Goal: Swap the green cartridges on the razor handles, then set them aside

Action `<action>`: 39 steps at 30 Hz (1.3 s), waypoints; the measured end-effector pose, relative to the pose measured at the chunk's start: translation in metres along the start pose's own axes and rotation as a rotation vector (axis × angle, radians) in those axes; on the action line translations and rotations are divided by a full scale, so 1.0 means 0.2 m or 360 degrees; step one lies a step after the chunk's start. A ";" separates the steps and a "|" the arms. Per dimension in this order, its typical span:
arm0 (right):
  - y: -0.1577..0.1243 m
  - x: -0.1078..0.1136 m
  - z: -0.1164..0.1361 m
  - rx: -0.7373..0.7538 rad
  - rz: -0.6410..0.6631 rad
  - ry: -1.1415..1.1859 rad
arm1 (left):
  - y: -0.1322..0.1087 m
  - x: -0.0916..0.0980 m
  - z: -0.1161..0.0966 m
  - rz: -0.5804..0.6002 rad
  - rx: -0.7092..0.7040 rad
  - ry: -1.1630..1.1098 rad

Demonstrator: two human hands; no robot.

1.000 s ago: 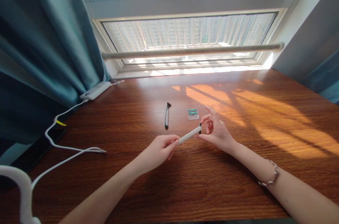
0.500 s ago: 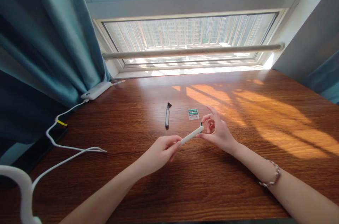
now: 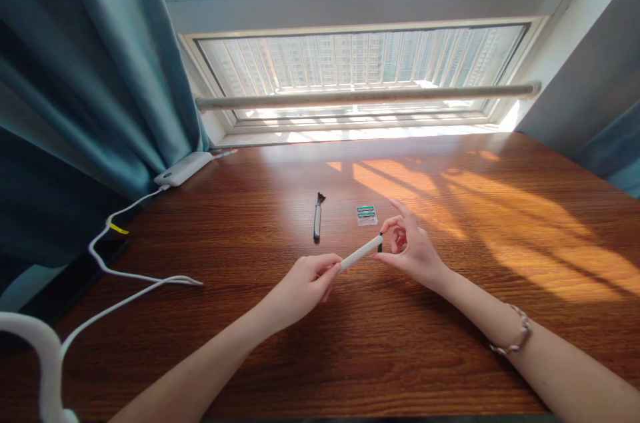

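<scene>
My left hand point(image 3: 313, 282) is closed on the lower end of a slim white razor handle point(image 3: 361, 254), which slants up to the right above the table. At the handle's far end sits a small black razor cartridge point(image 3: 380, 242). My right hand point(image 3: 413, 246) pinches this cartridge by its two ends between thumb and a finger, with the other fingers partly curled. Beyond the hands, a grey and black razor point(image 3: 317, 218) lies on the table. To its right is a clear plastic case point(image 3: 367, 215) with green-striped blade cartridges in it.
The brown wooden table point(image 3: 260, 210) runs up to the window. At the left a white power strip point(image 3: 183, 169) lies by the blue curtain point(image 3: 115, 63), with a white cable point(image 3: 125, 271) trailing forward. A curved white stand point(image 3: 47, 363) stands at the near left corner.
The black cartridge shows more plainly between my right thumb and finger, crosswise at the handle's end. Both hands have barely moved; the whole view has shifted slightly.
</scene>
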State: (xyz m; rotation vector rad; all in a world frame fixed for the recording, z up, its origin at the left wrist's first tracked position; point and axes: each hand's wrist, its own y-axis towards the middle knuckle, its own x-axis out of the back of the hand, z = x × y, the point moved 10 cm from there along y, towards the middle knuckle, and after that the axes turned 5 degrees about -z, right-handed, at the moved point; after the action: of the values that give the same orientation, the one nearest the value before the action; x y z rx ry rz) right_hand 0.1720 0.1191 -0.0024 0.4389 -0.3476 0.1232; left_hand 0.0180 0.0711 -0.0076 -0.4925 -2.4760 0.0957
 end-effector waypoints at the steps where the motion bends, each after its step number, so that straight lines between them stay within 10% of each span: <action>1: 0.00 0.00 0.00 -0.0004 -0.0003 -0.0003 | 0.00 0.00 0.00 0.0009 -0.0003 0.0007; 39: 0.01 0.00 -0.01 -0.0038 0.0048 -0.0027 | 0.02 0.02 0.02 0.0038 -0.0035 0.0028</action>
State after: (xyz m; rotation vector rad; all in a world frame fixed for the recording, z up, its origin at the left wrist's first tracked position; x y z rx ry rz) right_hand 0.1716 0.1210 -0.0035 0.4112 -0.3723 0.1449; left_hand 0.0151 0.0767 -0.0097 -0.5299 -2.4565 0.0735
